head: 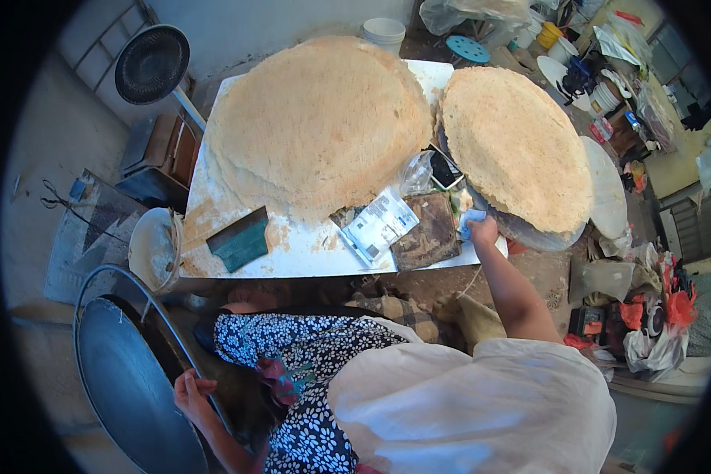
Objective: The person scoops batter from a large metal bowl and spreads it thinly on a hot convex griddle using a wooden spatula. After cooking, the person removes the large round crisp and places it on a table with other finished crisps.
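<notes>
My right hand (pixel 484 230) grips a small light-blue piece of paper or cloth (pixel 471 221) at the front right of the white table (pixel 296 260). Beside it lie a dark, worn block or book (pixel 428 231), a printed silver-white packet (pixel 382 224), a phone-like dark object (pixel 445 172) and a clear plastic bag (pixel 416 173). My left hand (pixel 194 392), fingers loosely bent, is by the metal hoop around a large dark round pan (pixel 133 385); whether it touches the hoop is unclear. A large stack of thin, round flatbreads (pixel 320 124) covers much of the table. A second stack (pixel 515 148) rests to its right on a round board.
A green-and-dark scraper-like piece (pixel 240 240) lies at the table's front left. A whitish bucket (pixel 154 249) stands beside that corner. Behind it is a round black-faced device on a pole (pixel 153 64). Bags and household items (pixel 634 314) crowd the right side.
</notes>
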`<state>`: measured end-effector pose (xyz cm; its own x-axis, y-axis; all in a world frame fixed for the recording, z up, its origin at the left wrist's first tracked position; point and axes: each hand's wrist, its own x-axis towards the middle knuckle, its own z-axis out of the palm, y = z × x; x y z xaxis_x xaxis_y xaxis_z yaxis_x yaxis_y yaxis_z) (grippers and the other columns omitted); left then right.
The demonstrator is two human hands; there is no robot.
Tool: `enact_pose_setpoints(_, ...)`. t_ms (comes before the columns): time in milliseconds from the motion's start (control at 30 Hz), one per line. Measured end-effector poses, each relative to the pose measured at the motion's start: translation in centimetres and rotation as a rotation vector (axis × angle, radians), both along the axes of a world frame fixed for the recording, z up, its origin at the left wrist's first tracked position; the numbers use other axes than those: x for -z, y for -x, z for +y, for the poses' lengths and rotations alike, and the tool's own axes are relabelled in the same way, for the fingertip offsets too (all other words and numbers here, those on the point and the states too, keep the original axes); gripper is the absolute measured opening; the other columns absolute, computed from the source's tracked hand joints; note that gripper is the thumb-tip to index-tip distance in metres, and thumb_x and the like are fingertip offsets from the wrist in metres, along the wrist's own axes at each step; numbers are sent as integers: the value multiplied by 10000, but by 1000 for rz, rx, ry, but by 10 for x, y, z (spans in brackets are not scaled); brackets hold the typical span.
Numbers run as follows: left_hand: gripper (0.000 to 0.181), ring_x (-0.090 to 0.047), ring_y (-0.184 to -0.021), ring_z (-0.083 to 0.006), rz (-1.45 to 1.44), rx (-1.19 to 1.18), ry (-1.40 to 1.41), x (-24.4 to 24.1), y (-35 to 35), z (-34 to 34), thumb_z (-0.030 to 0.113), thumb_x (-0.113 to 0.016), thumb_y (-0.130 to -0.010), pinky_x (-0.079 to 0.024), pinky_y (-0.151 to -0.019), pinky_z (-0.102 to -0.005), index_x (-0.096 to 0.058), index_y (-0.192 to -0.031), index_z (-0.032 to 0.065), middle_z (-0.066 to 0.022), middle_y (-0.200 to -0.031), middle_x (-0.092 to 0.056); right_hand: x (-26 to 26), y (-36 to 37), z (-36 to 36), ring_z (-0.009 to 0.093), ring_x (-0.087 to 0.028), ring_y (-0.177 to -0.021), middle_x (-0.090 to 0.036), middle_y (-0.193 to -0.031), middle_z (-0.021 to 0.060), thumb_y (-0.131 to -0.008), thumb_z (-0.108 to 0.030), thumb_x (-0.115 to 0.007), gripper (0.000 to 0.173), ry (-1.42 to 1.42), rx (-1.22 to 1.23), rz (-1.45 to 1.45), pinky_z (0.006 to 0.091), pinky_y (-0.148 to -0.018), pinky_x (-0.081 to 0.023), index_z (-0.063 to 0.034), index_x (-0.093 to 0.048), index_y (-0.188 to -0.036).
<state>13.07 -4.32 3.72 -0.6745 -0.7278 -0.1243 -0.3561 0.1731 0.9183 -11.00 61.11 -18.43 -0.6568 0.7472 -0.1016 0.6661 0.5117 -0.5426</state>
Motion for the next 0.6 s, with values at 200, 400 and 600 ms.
enact_pose_setpoints(200, 227, -605, -540, -132, 21, -12, -33, 7, -9, 1, 219, -499, -969, -474, -508, -223, -586, -991, 11, -55, -604, -601, -62, -10, -42, 383, -535, -1044, -556, -1092, 197, -759, -141, -695, 356, -280, -206, 173, 463, -876, -438, -25, -562, -1067)
enact_pose_setpoints(400, 241, -606, -506, -145, 24, -5, -46, 5, 5, 15, 219, -499, -967, -465, -477, -221, -593, -979, -3, -66, -574, -605, -45, -11, -71, 389, -548, -971, -552, -1037, 199, -742, -123, -706, 373, 51, -407, 45, 460, -842, -455, -10, -548, -1061)
enact_pose_setpoints(600, 242, -601, -507, -144, 7, -17, -24, 11, -1, 13, 218, -494, -968, -459, -477, -222, -588, -973, -5, -63, -579, -601, -43, -4, -86, 397, -576, -921, -566, -977, 215, -676, -161, -772, 445, 34, -306, 86, 454, -818, -469, 16, -538, -1011)
